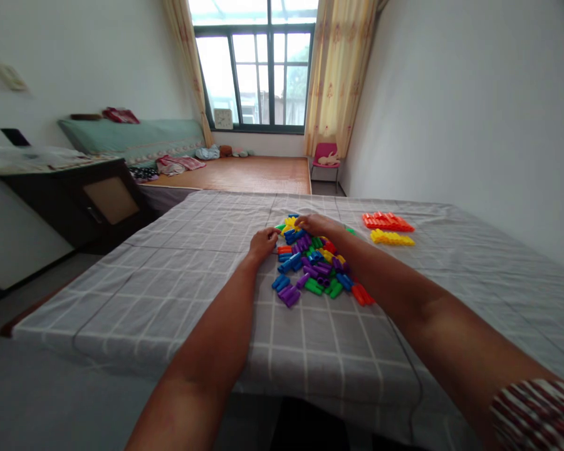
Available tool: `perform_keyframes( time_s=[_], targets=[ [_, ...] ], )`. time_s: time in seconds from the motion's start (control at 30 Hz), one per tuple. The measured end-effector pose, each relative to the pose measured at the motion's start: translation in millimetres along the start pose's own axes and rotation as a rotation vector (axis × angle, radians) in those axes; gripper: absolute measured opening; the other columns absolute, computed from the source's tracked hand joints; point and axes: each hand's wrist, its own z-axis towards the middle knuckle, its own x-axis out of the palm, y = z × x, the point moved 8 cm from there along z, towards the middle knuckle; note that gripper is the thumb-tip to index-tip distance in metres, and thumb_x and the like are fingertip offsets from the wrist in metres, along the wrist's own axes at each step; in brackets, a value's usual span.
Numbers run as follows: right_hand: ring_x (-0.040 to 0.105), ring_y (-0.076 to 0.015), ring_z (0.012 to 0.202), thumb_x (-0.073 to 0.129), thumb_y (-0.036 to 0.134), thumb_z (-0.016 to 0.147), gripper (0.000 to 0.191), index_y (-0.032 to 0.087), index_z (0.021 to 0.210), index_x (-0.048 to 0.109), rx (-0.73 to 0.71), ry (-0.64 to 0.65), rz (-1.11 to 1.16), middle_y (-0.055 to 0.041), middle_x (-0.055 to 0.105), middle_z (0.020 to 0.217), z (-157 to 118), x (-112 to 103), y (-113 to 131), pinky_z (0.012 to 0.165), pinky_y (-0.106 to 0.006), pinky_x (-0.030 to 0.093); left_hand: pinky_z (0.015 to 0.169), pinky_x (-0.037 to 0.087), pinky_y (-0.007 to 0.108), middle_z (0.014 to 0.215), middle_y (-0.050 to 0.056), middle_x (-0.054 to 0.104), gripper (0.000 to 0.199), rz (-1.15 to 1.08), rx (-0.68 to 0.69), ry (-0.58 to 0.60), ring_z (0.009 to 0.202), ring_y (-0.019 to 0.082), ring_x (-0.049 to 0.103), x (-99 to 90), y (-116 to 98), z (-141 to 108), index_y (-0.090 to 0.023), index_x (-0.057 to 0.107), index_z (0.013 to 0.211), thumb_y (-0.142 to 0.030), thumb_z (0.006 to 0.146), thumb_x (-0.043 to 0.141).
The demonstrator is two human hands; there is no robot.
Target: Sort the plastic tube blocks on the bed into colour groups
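Observation:
A heap of tube-shaped plastic building pieces [314,270] in purple, blue, green, orange and yellow lies on the grey checked cloth. At the heap's far left edge is my left hand [264,242], its fingers curled together beside a green piece [281,227]; what they pinch is too small to make out. My right hand [313,223] reaches over the far side of the heap. Its fingertips close on a yellow piece [290,222], next to blue pieces [293,236]. The right forearm covers part of the heap's right side.
Right of the heap lie a row of orange pieces [387,222] and a row of yellow pieces [391,238]. The checked cloth [169,275] covers the wide surface. Beyond are a wooden platform [263,173], a pink chair [326,153] and a dark cabinet [66,200].

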Motion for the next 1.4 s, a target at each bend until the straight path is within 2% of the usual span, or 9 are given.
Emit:
perform_keyframes(
  time_s=[0.1,0.23,0.43,0.57,0.67,0.8,1.17,1.27,1.4],
  targets=[
    [0.065,-0.0161,0.082,0.057,0.024,0.086,0.026,0.021,0.105,0.073,0.09,0.002,-0.032,-0.0035,0.073,0.097,-13,-10,-1,0.072,-0.023,0.047,0.063,0.042,0.026,0.074,0.004,0.071,0.035,-0.006,0.003,-0.002,0.067,0.016,0.059,0.2,1,1,-0.017,0.075,0.103,-0.023,0.083,0.048],
    [0.062,-0.0144,0.076,0.054,0.02,0.084,0.025,0.018,0.104,0.07,0.082,-0.12,-0.001,-0.0032,0.072,0.089,-39,-34,-3,0.073,-0.024,0.045,0.064,0.042,0.026,0.075,0.004,0.071,0.035,-0.005,0.019,-0.007,0.07,0.017,0.06,1.4,1,2,-0.016,0.075,0.103,-0.023,0.083,0.047],
    [0.062,-0.0119,0.071,0.057,0.018,0.08,0.033,0.019,0.113,0.061,0.154,-0.213,0.22,-0.0006,0.069,0.083,-82,-50,-38,0.067,-0.022,0.046,0.068,0.045,0.027,0.082,0.005,0.073,0.034,0.026,0.017,0.004,0.074,0.018,0.062,0.3,2,2,-0.017,0.075,0.101,-0.024,0.083,0.047],
    [0.066,-0.012,0.072,0.057,0.018,0.08,0.041,0.02,0.12,0.056,0.186,-0.237,0.401,-0.0012,0.069,0.087,-107,-52,-53,0.066,-0.021,0.048,0.086,0.047,0.031,0.101,0.007,0.072,0.031,0.054,0.08,-0.091,0.095,0.021,0.063,-10.3,-12,2,-0.019,0.073,0.102,-0.024,0.086,0.047],
    [0.066,-0.0123,0.073,0.058,0.019,0.079,0.039,0.021,0.118,0.059,0.105,-0.262,0.436,-0.0004,0.07,0.087,-115,-53,-42,0.068,-0.023,0.05,0.102,0.041,0.035,0.114,0.007,0.069,0.033,0.02,0.238,-0.147,0.112,0.022,0.057,-12.1,-42,-5,-0.021,0.07,0.109,-0.031,0.091,0.045],
    [0.062,-0.011,0.068,0.058,0.018,0.079,0.037,0.023,0.115,0.063,-0.046,-0.316,0.41,0.0008,0.069,0.085,-115,-54,-12,0.065,-0.023,0.048,0.101,0.042,0.037,0.114,0.005,0.069,0.04,-0.11,0.345,-0.022,0.111,0.021,0.059,5.8,-73,-16,-0.024,0.062,0.125,-0.041,0.09,0.051],
    [0.059,-0.0086,0.062,0.057,0.015,0.075,0.031,0.02,0.105,0.062,-0.032,-0.366,0.439,-0.0006,0.068,0.092,-116,-45,4,0.059,-0.021,0.046,0.074,0.054,0.031,0.091,0.006,0.07,0.05,-0.523,0.204,0.197,0.082,0.018,0.066,30.2,-75,-19,-0.014,0.063,0.118,-0.047,0.08,0.062],
    [0.061,-0.0098,0.065,0.059,0.015,0.072,0.033,0.02,0.105,0.063,0.07,-0.437,0.39,-0.0004,0.067,0.091,-123,-51,-12,0.06,-0.021,0.046,0.076,0.054,0.03,0.093,0.006,0.07,0.046,-0.517,0.189,0.111,0.085,0.018,0.065,18.9,-71,-17,-0.013,0.068,0.108,-0.046,0.077,0.065],
    [0.063,-0.0122,0.07,0.058,0.014,0.073,0.032,0.019,0.104,0.065,0.224,-0.521,0.219,-0.0022,0.067,0.09,-148,-77,-68,0.066,-0.023,0.048,0.078,0.053,0.031,0.094,0.007,0.071,0.046,-0.526,0.144,0.05,0.086,0.019,0.065,-0.1,-53,-13,-0.013,0.069,0.106,-0.047,0.076,0.064]
  ],
)
